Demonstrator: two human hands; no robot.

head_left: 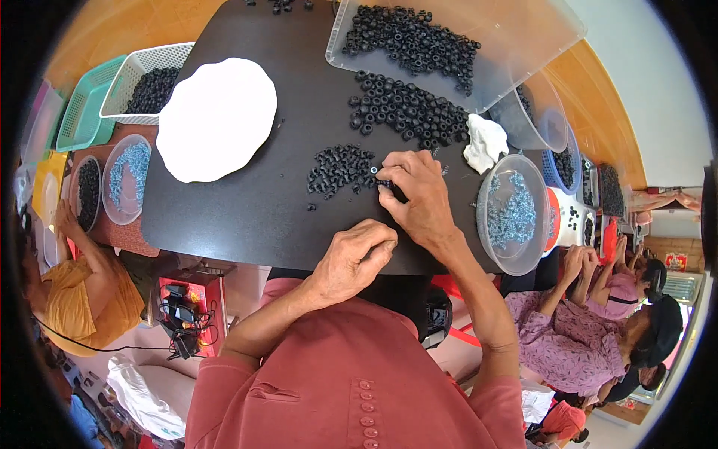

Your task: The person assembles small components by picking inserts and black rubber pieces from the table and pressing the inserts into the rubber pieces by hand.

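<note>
Table (pixel 224 217): dk, smooth; we see slight sheen.
Tray (pixel 516 45): clr plastic, far side, w/ rounded blk rings (pixel 411 37).
Tub (pixel 516 260): clr, rnd, w/ blue bits (pixel 512 213); R of R hand.
R hand (pixel 419 194): fingers curled, narrow gap; hold hidden, we can't tell.
L hand (pixel 351 258): loosely curled, apart from R hand; contents unclear.
Small blk parts (pixel 340 172): knobbly, just L of R fingertips, R hand nearer; we can't read long axis.

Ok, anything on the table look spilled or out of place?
Slightly: one small black piece looks strayed, lying just off the heap of small black parts, and a crumpled white wad sits untidily beside the clear bowl.
</note>
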